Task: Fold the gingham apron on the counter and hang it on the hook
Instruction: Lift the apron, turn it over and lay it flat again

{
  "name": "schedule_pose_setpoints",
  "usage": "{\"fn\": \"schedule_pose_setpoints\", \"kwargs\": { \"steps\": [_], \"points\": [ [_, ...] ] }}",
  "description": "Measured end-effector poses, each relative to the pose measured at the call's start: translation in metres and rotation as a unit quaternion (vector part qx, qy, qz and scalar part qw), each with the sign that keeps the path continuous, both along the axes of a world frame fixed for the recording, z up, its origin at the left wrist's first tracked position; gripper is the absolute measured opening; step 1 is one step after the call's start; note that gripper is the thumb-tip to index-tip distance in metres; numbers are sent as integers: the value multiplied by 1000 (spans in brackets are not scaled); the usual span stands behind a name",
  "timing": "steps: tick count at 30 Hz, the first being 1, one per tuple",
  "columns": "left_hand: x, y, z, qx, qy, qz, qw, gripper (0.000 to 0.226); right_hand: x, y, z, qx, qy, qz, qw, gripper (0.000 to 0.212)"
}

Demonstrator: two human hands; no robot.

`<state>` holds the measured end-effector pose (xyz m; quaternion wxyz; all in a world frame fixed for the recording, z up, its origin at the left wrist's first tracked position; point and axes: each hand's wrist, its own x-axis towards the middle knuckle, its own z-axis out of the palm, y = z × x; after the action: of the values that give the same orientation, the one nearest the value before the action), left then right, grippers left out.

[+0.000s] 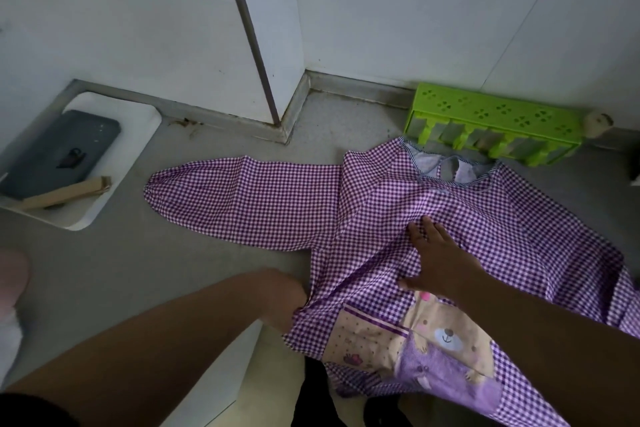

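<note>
The purple-and-white gingham apron (pixel 381 204) lies spread on the grey counter (pixel 138 260), one sleeve stretched out to the left and its neck opening toward the back wall. A bear-print pocket panel hangs over the front edge. My right hand (pixel 436 256) rests flat on the chest of the apron, fingers straight and spread. My left hand (pixel 287 298) is at the apron's left edge near the counter front; its fingers are tucked under the cloth and hidden. No hook is in view.
A green perforated plastic rack (pixel 495 114) stands against the back wall behind the apron's neck. At the left a white tray (pixel 138 121) holds a dark phone-like slab (pixel 62 152) and a cardboard piece (pixel 65 196). A white wall corner juts out at the back centre.
</note>
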<state>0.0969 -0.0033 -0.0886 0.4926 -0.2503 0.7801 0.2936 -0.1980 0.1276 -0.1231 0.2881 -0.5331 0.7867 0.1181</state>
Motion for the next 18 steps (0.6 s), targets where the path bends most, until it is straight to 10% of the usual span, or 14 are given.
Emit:
{"fn": "schedule_pose_setpoints", "kwargs": {
  "steps": [5, 11, 18],
  "points": [
    [2, -9, 15, 13, -41, 11, 999, 30, -1, -1, 0, 5, 3, -1, 1000, 135],
    [11, 3, 15, 96, 20, 240, 966, 53, -2, -3, -1, 6, 4, -7, 1000, 136],
    [34, 9, -7, 81, -183, 192, 961, 85, -3, -2, -1, -3, 15, 4, 1000, 136]
  ]
}}
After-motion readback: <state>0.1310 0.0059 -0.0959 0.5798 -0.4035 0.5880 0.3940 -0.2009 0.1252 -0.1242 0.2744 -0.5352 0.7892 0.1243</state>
